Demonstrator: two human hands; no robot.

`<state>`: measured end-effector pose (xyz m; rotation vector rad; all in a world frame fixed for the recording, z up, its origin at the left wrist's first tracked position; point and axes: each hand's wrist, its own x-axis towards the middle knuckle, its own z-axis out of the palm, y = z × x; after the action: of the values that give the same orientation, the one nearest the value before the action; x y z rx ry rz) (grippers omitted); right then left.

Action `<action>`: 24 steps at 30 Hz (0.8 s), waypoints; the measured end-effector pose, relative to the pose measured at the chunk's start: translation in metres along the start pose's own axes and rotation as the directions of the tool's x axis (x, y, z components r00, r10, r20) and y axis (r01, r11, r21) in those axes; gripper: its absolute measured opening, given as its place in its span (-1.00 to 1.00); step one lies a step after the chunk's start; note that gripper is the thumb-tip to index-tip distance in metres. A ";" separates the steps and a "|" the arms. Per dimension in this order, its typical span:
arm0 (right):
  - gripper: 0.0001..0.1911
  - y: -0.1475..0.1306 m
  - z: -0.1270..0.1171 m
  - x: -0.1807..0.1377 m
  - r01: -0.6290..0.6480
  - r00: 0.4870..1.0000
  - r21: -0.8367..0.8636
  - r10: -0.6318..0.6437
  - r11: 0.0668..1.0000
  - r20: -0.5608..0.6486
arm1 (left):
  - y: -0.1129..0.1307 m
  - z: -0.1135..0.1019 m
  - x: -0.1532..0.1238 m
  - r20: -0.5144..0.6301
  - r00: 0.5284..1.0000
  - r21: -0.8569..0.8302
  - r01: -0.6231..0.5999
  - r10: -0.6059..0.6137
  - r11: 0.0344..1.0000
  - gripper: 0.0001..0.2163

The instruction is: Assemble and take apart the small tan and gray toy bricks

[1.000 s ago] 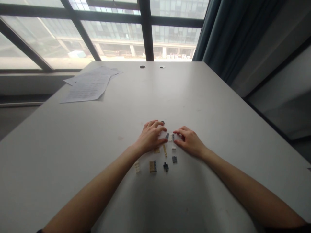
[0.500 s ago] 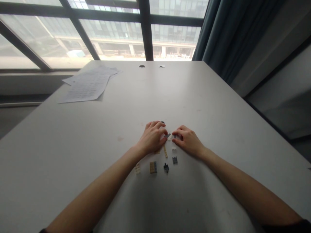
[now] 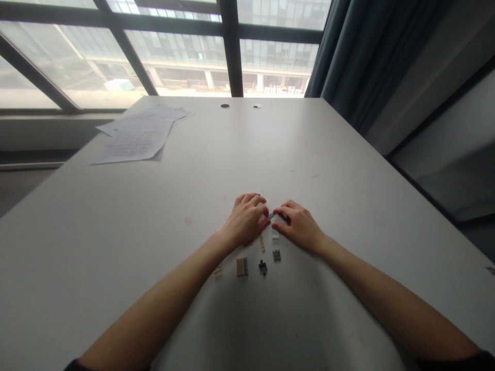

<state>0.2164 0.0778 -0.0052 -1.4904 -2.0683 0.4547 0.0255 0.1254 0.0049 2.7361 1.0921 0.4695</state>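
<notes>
My left hand point(image 3: 246, 219) and my right hand point(image 3: 297, 224) meet fingertip to fingertip over the grey table point(image 3: 247, 154). Between them both pinch a small dark grey brick piece point(image 3: 271, 215), lifted slightly off the surface. Just below the hands lie several small bricks: a tan strip point(image 3: 262, 242), a tiny white piece point(image 3: 275, 237), a grey plate point(image 3: 276, 255), a tan-and-grey block point(image 3: 242, 267), a small black piece point(image 3: 263, 267) and a cream piece point(image 3: 217, 271) beside my left forearm.
Printed paper sheets point(image 3: 139, 134) lie at the table's far left. Two round cable holes point(image 3: 225, 106) sit near the far edge by the window. A dark curtain point(image 3: 348, 56) hangs at the right; the table's right edge drops off there.
Both hands have closed in toward each other. The grey and white pieces that lay between them are now pinched together at the fingertips.
</notes>
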 end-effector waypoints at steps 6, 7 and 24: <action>-0.81 -0.001 -0.002 0.001 -0.013 1.000 0.005 0.013 1.000 -0.012 | -0.001 0.000 0.002 0.009 1.000 -0.011 -0.008 0.008 1.000 -0.89; -0.81 0.000 -0.002 0.001 -0.008 1.000 0.003 0.008 1.000 -0.011 | -0.001 0.000 0.002 0.014 1.000 -0.008 -0.008 0.008 1.000 -0.89; -0.64 0.013 -0.013 -0.005 -0.021 1.000 0.041 0.021 0.999 0.010 | 0.005 -0.005 0.008 -0.089 0.993 0.098 0.085 -0.077 0.991 -0.78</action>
<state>0.2355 0.0765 -0.0030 -1.4902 -2.0400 0.5100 0.0321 0.1277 0.0124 2.7684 1.2768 0.5374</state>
